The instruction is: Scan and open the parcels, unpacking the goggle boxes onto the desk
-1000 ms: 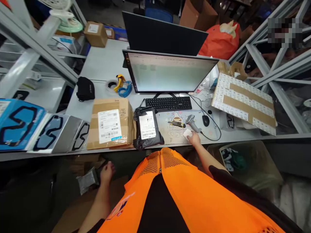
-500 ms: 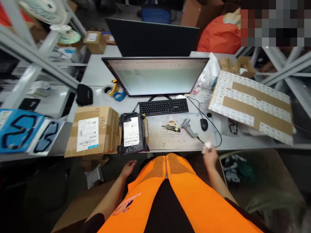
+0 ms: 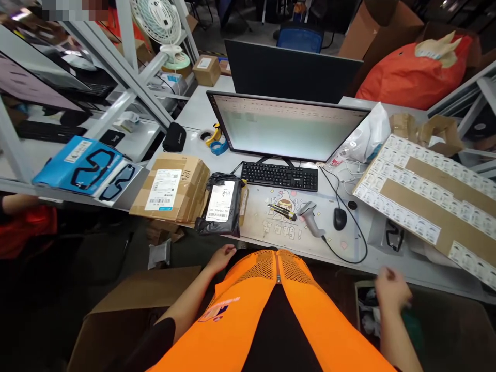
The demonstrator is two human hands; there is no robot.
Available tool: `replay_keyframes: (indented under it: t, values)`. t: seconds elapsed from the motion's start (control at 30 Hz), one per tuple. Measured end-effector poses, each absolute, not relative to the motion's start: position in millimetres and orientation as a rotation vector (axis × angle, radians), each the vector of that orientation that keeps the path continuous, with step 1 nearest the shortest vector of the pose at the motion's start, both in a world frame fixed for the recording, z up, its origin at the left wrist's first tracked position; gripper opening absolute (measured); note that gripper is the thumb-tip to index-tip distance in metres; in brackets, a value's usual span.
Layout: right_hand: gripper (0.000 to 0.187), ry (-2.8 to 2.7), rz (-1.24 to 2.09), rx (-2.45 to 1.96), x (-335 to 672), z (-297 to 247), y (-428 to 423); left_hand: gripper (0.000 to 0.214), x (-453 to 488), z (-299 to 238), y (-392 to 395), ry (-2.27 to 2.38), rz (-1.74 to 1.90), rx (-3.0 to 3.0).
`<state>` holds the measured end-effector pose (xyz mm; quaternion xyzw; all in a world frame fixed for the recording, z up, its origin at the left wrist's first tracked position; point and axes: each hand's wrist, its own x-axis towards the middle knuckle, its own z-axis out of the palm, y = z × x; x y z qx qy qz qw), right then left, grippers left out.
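My left hand [image 3: 223, 257] hangs below the desk's front edge, near the black plastic-wrapped parcel [image 3: 220, 203]. Its fingers are loosely curled together and nothing shows in them. My right hand [image 3: 393, 292], smeared by motion, is over the bin [image 3: 358, 310] under the desk's right side; whether it holds anything cannot be made out. On the desk mat lie a box cutter [image 3: 281, 212] and a grey barcode scanner [image 3: 311, 219] with its cable. A taped cardboard box [image 3: 172, 188] with a white label stands left of the black parcel.
A monitor [image 3: 287, 126] and keyboard [image 3: 279, 176] stand mid-desk, with a mouse [image 3: 340, 219] to the right. A label-covered cardboard sheet [image 3: 430, 201] juts over the right edge. Tape rolls [image 3: 219, 147] and a blue box [image 3: 79, 165] are leftward. An open carton [image 3: 143, 294] sits below left.
My right hand has moved right and down from the desk edge to over the bin. The small white thing in it before no longer shows. The view has turned left.
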<state>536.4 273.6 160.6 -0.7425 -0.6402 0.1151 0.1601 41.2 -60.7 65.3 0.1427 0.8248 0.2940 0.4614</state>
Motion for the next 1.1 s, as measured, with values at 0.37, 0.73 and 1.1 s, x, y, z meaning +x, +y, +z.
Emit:
replay_keyframes:
  t: [0.37,0.73,1.1]
  values:
    - [0.060,-2.884,0.918,-1.622,154.4,138.7,381.6,0.052,64.9,219.1,-36.8,2.097,1.025,0.778]
    - [0.085,-3.025,0.917,-1.675,156.5,109.1,384.3,0.046,44.3,229.5,-4.5,2.873,0.932,0.967]
    - [0.063,-2.778,0.869,-1.655,207.5,119.5,385.8,0.106,20.5,231.7,34.8,2.876,0.310,0.596]
